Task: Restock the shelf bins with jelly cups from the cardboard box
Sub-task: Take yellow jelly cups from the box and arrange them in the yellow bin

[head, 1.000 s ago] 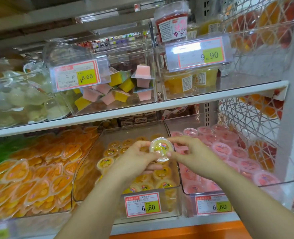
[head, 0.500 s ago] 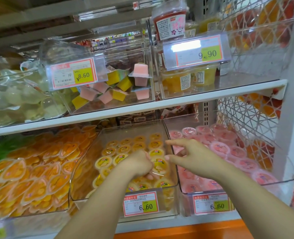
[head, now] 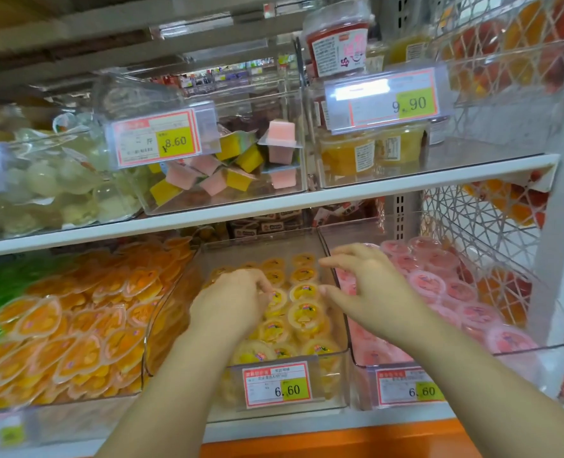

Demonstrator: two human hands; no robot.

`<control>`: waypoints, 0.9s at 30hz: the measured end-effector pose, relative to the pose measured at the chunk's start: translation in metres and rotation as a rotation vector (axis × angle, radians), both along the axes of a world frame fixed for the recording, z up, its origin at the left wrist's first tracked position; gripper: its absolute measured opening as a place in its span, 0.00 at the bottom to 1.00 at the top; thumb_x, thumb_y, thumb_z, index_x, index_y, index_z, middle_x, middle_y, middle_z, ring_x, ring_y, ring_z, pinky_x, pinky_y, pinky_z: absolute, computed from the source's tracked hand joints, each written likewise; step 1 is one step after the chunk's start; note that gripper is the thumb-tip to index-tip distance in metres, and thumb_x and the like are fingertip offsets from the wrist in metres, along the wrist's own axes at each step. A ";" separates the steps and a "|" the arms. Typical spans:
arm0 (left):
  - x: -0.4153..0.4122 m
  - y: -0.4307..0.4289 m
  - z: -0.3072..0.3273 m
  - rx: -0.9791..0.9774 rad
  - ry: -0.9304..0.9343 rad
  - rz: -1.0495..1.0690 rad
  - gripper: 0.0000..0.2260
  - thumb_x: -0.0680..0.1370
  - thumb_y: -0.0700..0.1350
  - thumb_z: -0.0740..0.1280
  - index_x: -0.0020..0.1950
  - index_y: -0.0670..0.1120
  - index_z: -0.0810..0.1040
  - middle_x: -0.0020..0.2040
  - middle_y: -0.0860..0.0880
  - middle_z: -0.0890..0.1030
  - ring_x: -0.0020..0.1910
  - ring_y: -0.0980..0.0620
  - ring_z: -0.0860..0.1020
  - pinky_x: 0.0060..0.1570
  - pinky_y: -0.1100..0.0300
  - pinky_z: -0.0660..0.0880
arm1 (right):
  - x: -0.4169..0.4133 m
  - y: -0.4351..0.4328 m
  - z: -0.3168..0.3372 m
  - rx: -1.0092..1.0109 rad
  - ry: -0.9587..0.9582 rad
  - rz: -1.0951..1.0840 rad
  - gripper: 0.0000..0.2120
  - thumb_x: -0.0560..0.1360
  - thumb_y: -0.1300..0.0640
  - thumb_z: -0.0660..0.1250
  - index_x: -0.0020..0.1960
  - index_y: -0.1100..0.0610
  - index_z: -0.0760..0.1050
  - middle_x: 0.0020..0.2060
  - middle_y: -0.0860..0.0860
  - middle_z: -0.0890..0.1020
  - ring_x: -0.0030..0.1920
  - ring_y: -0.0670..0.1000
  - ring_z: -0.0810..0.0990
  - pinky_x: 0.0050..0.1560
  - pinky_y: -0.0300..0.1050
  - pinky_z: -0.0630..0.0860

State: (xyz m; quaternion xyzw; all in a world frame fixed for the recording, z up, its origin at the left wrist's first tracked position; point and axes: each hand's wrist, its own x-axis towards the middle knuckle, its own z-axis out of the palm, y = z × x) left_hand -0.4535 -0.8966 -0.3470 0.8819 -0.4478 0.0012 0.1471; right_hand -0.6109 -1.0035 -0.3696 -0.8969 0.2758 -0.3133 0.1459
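The left hand point(head: 231, 302) reaches down into the middle bin point(head: 328, 388). Its fingers are bent onto the yellow jelly cups point(head: 305, 314) packed there, but they hide whether it grasps one. The right hand point(head: 369, 282) hovers released, with spread fingers and nothing in it, above the wall between this bin and the one to its right. The yellow cups lie under and between both hands, lids up. A 6.60 price tag point(head: 277, 385) hangs on the bin's front.

The right bin point(head: 538, 348) holds pink jelly cups point(head: 426, 282), and the left bin is heaped with orange heart-shaped cups point(head: 59, 325).

Above and behind runs a white shelf board point(head: 307, 200). On it stand clear bins of pink and yellow square cups point(head: 277, 143) behind an 8.60 tag point(head: 156, 138), and yellow tubs point(head: 346, 153) under a 9.90 tag point(head: 393, 100). A white mesh panel point(head: 472, 219) closes the right side.
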 end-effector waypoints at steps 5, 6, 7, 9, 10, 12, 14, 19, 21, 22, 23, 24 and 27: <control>0.023 0.038 -0.002 -0.079 0.141 -0.121 0.06 0.77 0.50 0.67 0.42 0.61 0.76 0.46 0.57 0.79 0.47 0.56 0.77 0.49 0.60 0.75 | 0.027 0.033 0.006 -0.162 0.160 0.175 0.12 0.74 0.45 0.64 0.53 0.47 0.82 0.47 0.45 0.84 0.54 0.51 0.77 0.60 0.49 0.69; 0.025 0.042 -0.003 -0.040 0.141 -0.160 0.05 0.77 0.50 0.67 0.43 0.61 0.77 0.47 0.57 0.79 0.46 0.58 0.76 0.47 0.63 0.73 | 0.034 0.040 0.004 -0.161 0.214 0.199 0.12 0.75 0.45 0.64 0.54 0.46 0.81 0.49 0.45 0.84 0.55 0.50 0.77 0.62 0.48 0.68; 0.028 0.045 -0.004 -0.006 0.144 -0.200 0.05 0.77 0.50 0.67 0.43 0.60 0.77 0.47 0.57 0.80 0.45 0.59 0.76 0.45 0.66 0.72 | 0.041 0.045 0.002 -0.158 0.247 0.211 0.11 0.75 0.45 0.64 0.54 0.46 0.81 0.50 0.45 0.83 0.55 0.49 0.77 0.62 0.46 0.67; 0.033 0.050 -0.005 0.029 0.165 -0.264 0.04 0.76 0.49 0.68 0.45 0.59 0.78 0.47 0.57 0.80 0.45 0.61 0.75 0.42 0.73 0.68 | 0.052 0.054 -0.001 -0.144 0.299 0.204 0.11 0.75 0.44 0.65 0.54 0.46 0.80 0.50 0.45 0.83 0.55 0.49 0.78 0.58 0.43 0.67; 0.036 0.052 -0.007 0.025 0.164 -0.277 0.04 0.76 0.48 0.68 0.46 0.58 0.79 0.47 0.56 0.80 0.45 0.61 0.75 0.40 0.75 0.67 | 0.056 0.056 -0.003 -0.125 0.329 0.193 0.12 0.74 0.44 0.65 0.54 0.47 0.80 0.50 0.46 0.83 0.55 0.49 0.78 0.56 0.43 0.67; 0.044 0.053 -0.010 -0.043 0.128 -0.258 0.05 0.76 0.47 0.68 0.50 0.56 0.81 0.47 0.57 0.80 0.42 0.61 0.74 0.38 0.75 0.66 | 0.063 0.057 -0.005 -0.064 0.383 0.184 0.12 0.73 0.43 0.67 0.53 0.47 0.80 0.49 0.47 0.82 0.53 0.50 0.78 0.54 0.42 0.70; 0.050 0.052 -0.016 -0.120 0.084 -0.221 0.09 0.76 0.47 0.68 0.56 0.56 0.80 0.49 0.57 0.77 0.43 0.60 0.73 0.41 0.69 0.67 | 0.066 0.056 -0.004 -0.020 0.424 0.188 0.12 0.73 0.43 0.67 0.51 0.48 0.80 0.47 0.47 0.83 0.51 0.50 0.79 0.52 0.42 0.73; 0.055 0.040 -0.037 -0.115 0.104 -0.169 0.12 0.74 0.50 0.69 0.58 0.55 0.79 0.44 0.57 0.78 0.42 0.54 0.75 0.51 0.58 0.75 | 0.066 0.049 -0.002 -0.027 0.437 0.171 0.08 0.75 0.47 0.66 0.50 0.47 0.81 0.45 0.47 0.83 0.51 0.49 0.79 0.52 0.41 0.72; 0.053 0.036 -0.038 -0.113 0.090 -0.121 0.11 0.74 0.51 0.69 0.55 0.56 0.79 0.45 0.56 0.80 0.48 0.52 0.78 0.53 0.54 0.75 | 0.067 0.046 -0.001 -0.042 0.426 0.150 0.08 0.76 0.47 0.66 0.50 0.47 0.80 0.40 0.45 0.81 0.48 0.50 0.78 0.51 0.42 0.70; 0.052 0.035 -0.038 -0.111 0.078 -0.104 0.09 0.74 0.51 0.69 0.54 0.56 0.80 0.46 0.55 0.81 0.50 0.51 0.78 0.53 0.54 0.75 | 0.067 0.044 0.000 -0.042 0.418 0.135 0.07 0.76 0.47 0.66 0.50 0.48 0.80 0.35 0.43 0.77 0.45 0.51 0.76 0.49 0.42 0.70; 0.051 0.034 -0.038 -0.116 0.069 -0.091 0.07 0.74 0.50 0.68 0.52 0.56 0.80 0.45 0.54 0.82 0.50 0.50 0.79 0.52 0.55 0.75 | 0.067 0.041 0.001 -0.038 0.399 0.113 0.07 0.76 0.48 0.65 0.49 0.48 0.80 0.30 0.42 0.73 0.42 0.50 0.72 0.45 0.42 0.68; 0.051 0.035 -0.037 -0.118 0.068 -0.075 0.05 0.74 0.50 0.68 0.49 0.56 0.80 0.43 0.54 0.81 0.49 0.50 0.79 0.51 0.55 0.75 | 0.066 0.040 0.001 -0.030 0.369 0.087 0.06 0.76 0.50 0.65 0.49 0.49 0.80 0.28 0.42 0.69 0.39 0.50 0.69 0.41 0.43 0.66; 0.056 0.040 -0.034 -0.147 0.062 -0.033 0.05 0.75 0.48 0.67 0.40 0.57 0.76 0.40 0.52 0.80 0.47 0.47 0.79 0.48 0.54 0.76 | 0.063 0.039 -0.001 -0.003 0.299 0.026 0.07 0.77 0.54 0.63 0.49 0.52 0.80 0.31 0.45 0.73 0.40 0.53 0.72 0.39 0.43 0.64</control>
